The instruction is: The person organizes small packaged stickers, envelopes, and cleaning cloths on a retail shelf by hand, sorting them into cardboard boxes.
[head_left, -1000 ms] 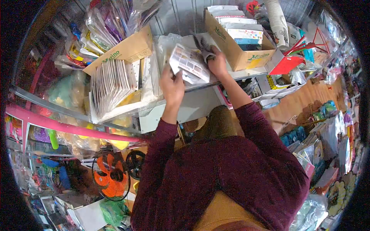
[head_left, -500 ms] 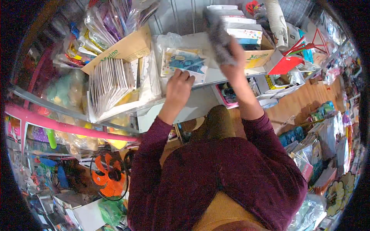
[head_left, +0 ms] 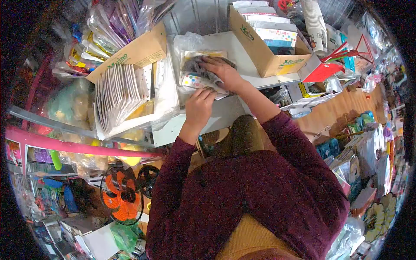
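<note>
My right hand (head_left: 222, 73) presses a dark grey cloth (head_left: 193, 65) down on a stack of flat printed packets. The lowest strip of the top packet (head_left: 193, 81), white with coloured dots, shows below the cloth. At the near edge of the stack my left hand (head_left: 200, 104) rests with its fingers bent together at the packet's edge; whether it pinches anything is hidden. To the left stands a cardboard box of upright white envelopes (head_left: 119, 93). Another cardboard box (head_left: 281, 64) with upright packets is to the right.
Crumpled clear plastic (head_left: 189, 41) lies behind the stack. Stacked paper cups (head_left: 315, 28) and a red item (head_left: 323, 72) are at the right. A pink rail (head_left: 78, 143) runs along the left, with an orange-bladed fan (head_left: 122, 196) below it.
My right hand has come left and down with the dark cloth, from beside the right box onto the packets. The right box now shows fully. My left hand has shifted slightly down.
</note>
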The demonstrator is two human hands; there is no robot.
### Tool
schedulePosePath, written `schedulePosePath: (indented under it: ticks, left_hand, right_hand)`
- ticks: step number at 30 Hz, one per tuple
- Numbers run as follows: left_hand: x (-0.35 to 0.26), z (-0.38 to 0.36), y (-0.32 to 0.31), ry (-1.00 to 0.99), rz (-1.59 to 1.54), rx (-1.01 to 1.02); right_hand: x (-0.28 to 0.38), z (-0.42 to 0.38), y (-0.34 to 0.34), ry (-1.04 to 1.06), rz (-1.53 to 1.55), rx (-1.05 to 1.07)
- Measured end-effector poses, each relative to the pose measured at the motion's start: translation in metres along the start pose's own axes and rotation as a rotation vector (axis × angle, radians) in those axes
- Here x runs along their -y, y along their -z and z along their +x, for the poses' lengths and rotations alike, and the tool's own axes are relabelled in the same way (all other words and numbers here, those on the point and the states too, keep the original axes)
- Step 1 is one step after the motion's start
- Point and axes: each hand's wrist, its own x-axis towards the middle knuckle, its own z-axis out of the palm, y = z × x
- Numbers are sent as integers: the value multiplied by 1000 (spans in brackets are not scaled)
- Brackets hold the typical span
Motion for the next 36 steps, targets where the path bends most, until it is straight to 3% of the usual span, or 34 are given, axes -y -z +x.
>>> schedulePosePath:
  ticks: [2,7,9,10,12,15,17,19,20,24,25,27,28,31,32,36]
  left_hand:
    - [0,0,0,-15,0,-12]
    - [-2,10,8,21,-26,-23]
    - [2,24,20,-4,-31,-52]
    - [4,33,28,-15,-47,-75]
    - [8,55,44,-49,-43,-178]
    - [15,91,79,-65,-46,-314]
    - [9,128,97,-135,9,-467]
    - [-5,164,109,-74,-67,-464]
    - [-11,182,110,-89,-72,-461]
    - [-28,251,84,-291,-88,-475]
    - [-32,266,74,-354,-109,-477]
    - [-43,290,51,-362,-153,-447]
    - [-47,299,39,-356,-185,-412]
    - [-55,319,4,-370,-195,-341]
    - [-57,320,-4,-395,-188,-324]
    - [-53,328,-40,-373,-241,-184]
  right_hand:
    - [-10,3,1,-187,21,13]
    - [-35,2,1,-202,-26,-169]
    - [-36,2,2,-432,-34,-90]
    - [-34,2,9,-432,-41,-107]
    - [-31,1,26,-630,401,-122]
    - [-32,-7,21,-548,247,-232]
    - [-77,-12,-34,-483,169,-305]
    - [-88,-11,-49,-591,95,-229]
    - [-81,-12,-36,-463,154,-216]
    - [-53,-11,-14,-449,84,-266]
    - [-27,-12,1,-599,106,-325]
    - [-59,-8,-19,-508,67,-209]
    - [-38,-6,3,-611,117,-134]
    - [-36,-5,5,-593,128,-164]
    - [-36,-1,5,-704,183,-97]
    - [-44,-5,-11,-587,205,-294]
